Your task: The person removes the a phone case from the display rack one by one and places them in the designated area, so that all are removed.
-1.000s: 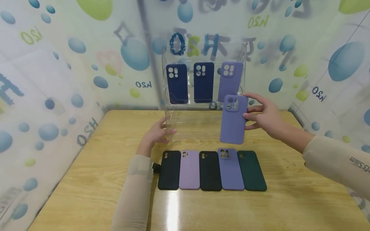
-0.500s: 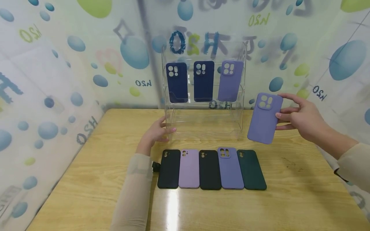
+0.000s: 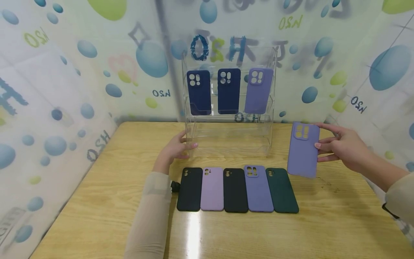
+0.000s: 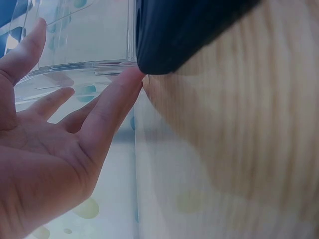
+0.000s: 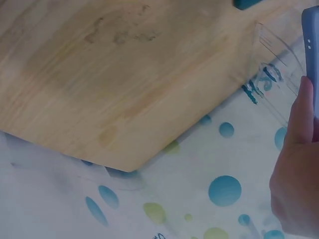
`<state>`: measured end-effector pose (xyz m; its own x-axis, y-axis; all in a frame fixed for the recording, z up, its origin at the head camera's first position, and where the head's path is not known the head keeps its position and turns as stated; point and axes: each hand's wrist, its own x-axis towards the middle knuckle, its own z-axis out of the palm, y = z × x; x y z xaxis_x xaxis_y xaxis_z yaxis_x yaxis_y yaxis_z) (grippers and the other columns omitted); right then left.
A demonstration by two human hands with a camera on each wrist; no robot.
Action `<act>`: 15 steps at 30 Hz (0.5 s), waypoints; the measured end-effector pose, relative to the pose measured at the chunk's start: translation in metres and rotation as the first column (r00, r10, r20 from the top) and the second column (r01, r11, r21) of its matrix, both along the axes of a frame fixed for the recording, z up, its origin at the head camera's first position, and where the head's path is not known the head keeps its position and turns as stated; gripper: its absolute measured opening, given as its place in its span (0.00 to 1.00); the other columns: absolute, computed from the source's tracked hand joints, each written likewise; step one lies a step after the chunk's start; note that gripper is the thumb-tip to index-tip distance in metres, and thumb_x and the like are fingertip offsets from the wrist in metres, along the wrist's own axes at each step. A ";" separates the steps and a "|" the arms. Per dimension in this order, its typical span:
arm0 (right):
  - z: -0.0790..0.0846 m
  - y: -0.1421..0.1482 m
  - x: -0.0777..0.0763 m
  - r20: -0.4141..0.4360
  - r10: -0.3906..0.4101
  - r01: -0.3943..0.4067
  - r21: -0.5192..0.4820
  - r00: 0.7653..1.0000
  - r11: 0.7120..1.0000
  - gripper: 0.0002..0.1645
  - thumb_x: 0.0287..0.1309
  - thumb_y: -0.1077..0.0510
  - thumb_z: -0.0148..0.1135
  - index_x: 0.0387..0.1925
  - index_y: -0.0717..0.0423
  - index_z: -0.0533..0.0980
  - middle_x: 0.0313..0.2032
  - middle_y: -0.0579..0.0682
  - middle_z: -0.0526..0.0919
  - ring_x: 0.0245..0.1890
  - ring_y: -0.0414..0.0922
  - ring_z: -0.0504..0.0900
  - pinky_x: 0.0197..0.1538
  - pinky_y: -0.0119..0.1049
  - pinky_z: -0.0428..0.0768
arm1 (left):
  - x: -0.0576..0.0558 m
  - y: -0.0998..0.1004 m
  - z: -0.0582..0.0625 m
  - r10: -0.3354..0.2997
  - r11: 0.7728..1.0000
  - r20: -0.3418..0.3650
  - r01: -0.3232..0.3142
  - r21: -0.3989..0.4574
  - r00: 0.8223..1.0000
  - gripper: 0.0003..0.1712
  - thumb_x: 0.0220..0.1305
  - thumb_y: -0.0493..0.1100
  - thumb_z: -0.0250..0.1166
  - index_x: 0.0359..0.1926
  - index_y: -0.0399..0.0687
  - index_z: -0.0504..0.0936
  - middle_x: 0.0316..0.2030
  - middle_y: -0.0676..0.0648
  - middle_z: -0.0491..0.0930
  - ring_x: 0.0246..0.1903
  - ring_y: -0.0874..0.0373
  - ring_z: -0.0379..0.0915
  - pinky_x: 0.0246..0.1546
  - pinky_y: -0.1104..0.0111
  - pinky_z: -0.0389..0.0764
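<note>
In the head view, a lavender-purple phone case hangs over the table, pinched along its right edge by my right hand. Its edge shows in the right wrist view beside my thumb. My left hand rests at the lower left side of a clear acrylic stand, its fingers straight and spread in the left wrist view. On the stand's upper tier lean two navy cases and a lavender case.
A row of several cases lies flat before the stand: a black case, a pale lilac case, another black case, a purple case and a dark green case. Patterned sheeting surrounds the wooden table.
My right hand has moved the purple case rightwards away from the stand, then lower over the table. My left hand has stayed at the stand's side.
</note>
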<state>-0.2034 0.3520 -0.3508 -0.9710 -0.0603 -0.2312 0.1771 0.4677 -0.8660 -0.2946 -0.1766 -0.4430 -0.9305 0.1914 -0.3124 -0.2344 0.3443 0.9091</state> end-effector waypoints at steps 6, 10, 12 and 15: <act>-0.018 0.006 0.002 0.090 0.051 -0.053 0.016 0.995 0.998 0.51 0.77 0.63 0.59 0.86 0.58 0.40 0.48 0.47 0.88 0.41 0.39 0.92 0.48 0.53 0.92 | 0.001 0.000 0.000 0.003 1.000 0.004 -0.003 -0.003 1.000 0.54 0.72 0.46 0.72 0.87 0.68 0.48 0.82 0.37 0.59 0.72 0.38 0.71 0.59 0.50 0.87; -0.026 0.013 0.004 0.158 0.104 -0.113 0.047 0.982 0.992 0.51 0.75 0.63 0.62 0.86 0.60 0.42 0.52 0.59 0.90 0.42 0.43 0.92 0.47 0.52 0.92 | 0.000 0.000 0.000 0.005 1.000 0.007 -0.005 -0.002 1.000 0.54 0.72 0.46 0.72 0.87 0.67 0.48 0.82 0.37 0.59 0.72 0.38 0.71 0.59 0.50 0.88; -0.030 0.018 0.004 0.190 0.129 -0.141 0.055 0.973 0.988 0.52 0.74 0.62 0.63 0.85 0.61 0.43 0.54 0.63 0.89 0.43 0.44 0.93 0.46 0.52 0.92 | 0.000 -0.001 0.000 0.005 1.000 0.006 -0.005 -0.001 1.000 0.54 0.72 0.46 0.72 0.87 0.67 0.47 0.82 0.38 0.59 0.72 0.38 0.71 0.59 0.50 0.88; -0.037 0.026 0.004 0.235 0.150 -0.171 0.071 0.960 0.983 0.52 0.73 0.62 0.64 0.85 0.63 0.44 0.51 0.60 0.91 0.43 0.46 0.92 0.45 0.51 0.92 | 0.000 -0.002 0.001 0.008 1.000 0.007 -0.008 0.000 1.000 0.55 0.72 0.46 0.72 0.87 0.67 0.47 0.82 0.39 0.60 0.72 0.39 0.72 0.59 0.50 0.88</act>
<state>-0.1997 0.3779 -0.3883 -0.8712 -0.1795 -0.4570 0.2813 0.5803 -0.7642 -0.2943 -0.1782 -0.4418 -0.9299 0.1838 -0.3185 -0.2433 0.3419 0.9077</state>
